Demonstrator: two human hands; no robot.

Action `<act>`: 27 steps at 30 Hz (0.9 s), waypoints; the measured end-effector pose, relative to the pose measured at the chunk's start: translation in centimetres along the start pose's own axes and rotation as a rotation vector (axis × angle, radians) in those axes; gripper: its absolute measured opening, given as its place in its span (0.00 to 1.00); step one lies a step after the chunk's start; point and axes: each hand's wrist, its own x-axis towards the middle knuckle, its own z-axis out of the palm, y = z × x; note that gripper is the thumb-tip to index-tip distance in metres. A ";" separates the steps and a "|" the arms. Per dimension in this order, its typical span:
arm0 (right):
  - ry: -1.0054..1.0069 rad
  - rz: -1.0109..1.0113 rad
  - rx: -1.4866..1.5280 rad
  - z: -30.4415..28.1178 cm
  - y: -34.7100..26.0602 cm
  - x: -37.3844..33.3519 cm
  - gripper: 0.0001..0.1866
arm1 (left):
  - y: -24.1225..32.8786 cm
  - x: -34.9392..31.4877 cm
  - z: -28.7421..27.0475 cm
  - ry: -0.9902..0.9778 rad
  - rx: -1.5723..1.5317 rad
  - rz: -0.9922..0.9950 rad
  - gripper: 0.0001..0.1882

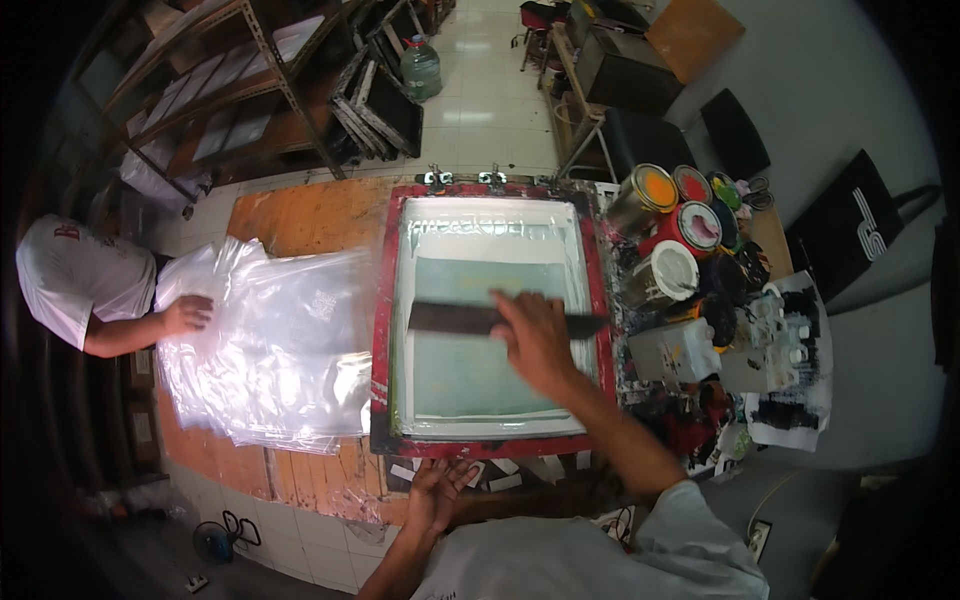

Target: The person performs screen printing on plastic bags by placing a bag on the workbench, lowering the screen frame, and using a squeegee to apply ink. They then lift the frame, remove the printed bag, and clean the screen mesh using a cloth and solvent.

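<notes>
A screen printing frame [381,345] with red edges lies in front of me, its pale mesh [480,385] showing a grey-green rectangle. Across the mesh runs a long dark squeegee [450,319]. My right hand [530,335] grips it right of its middle, fingers over the top. Below the frame's near edge is my left hand [440,493], palm turned up and fingers apart, holding nothing. I cannot tell whether its fingertips touch the frame. Metal hinge clamps [491,178] sit along the far edge of the frame.
Left of the frame, clear plastic sheets [270,340] cover a wooden table [300,218]; a co-worker's hand [187,314] rests on them. Open paint cans [654,188] and a white tub [673,272] crowd the right side. Frames [385,105] and a large bottle [420,70] stand beyond.
</notes>
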 end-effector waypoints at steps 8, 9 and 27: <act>-0.008 -0.031 -0.151 6.4 14.0 17.9 0.25 | -2.6 3.7 -6.6 -0.124 -0.102 -0.020 0.24; -0.038 -0.032 -0.145 6.8 14.7 18.9 0.27 | -2.6 3.6 -6.7 -0.137 -0.100 -0.021 0.23; 0.397 0.348 -0.720 -15.6 17.9 10.3 0.06 | 0.1 4.6 -8.2 -0.383 0.060 -0.236 0.26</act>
